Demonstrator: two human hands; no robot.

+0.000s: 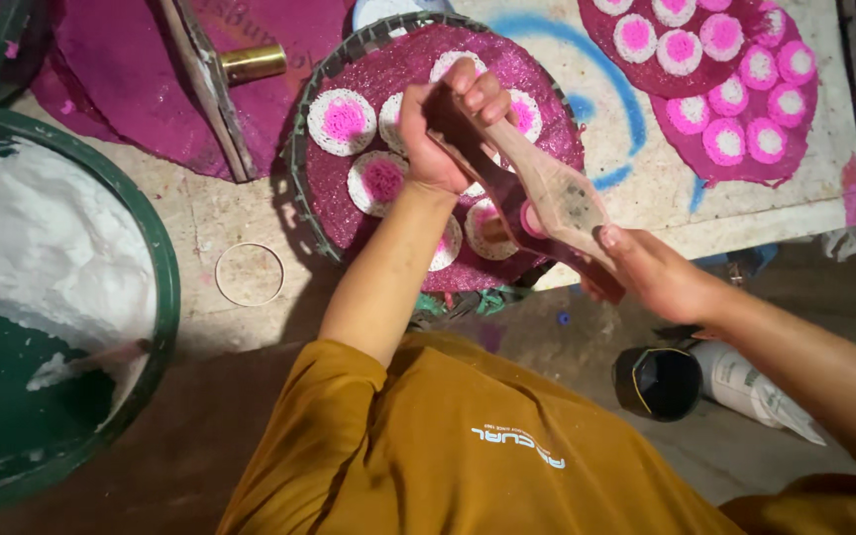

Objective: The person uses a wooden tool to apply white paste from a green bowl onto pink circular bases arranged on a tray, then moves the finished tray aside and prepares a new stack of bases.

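The wooden mould [537, 193], a long paddle-shaped piece stained pink in places, is held in the air over the near edge of a round tray [301, 188]. It slants from upper left to lower right. The left hand [443, 124] is closed around its upper end, fingers curled over the top. The right hand [651, 277] grips its lower end, thumb lying along the upper face.

The tray has a dark wire rim and is lined with a magenta sheet [413, 64]. On the sheet lie several round discs [342, 121], white at the edge and pink in the middle; some are partly hidden behind the left hand and the mould.

To the left stands a big green tub [162, 287] holding white powder [37, 248], with a stick [101, 359] resting in it. Between tub and tray a thin ring [250, 274] lies on the surface. Above it a brass tube [253, 63] rests on another magenta sheet.

At upper right, more pink-and-white discs [725, 141] sit in rows on magenta sheets over a white board [646, 188] with a blue painted curve. Below the right hand a black cup [658, 382] and a white bottle [745, 381] lie on the floor. The person wears a mustard shirt [448, 446].
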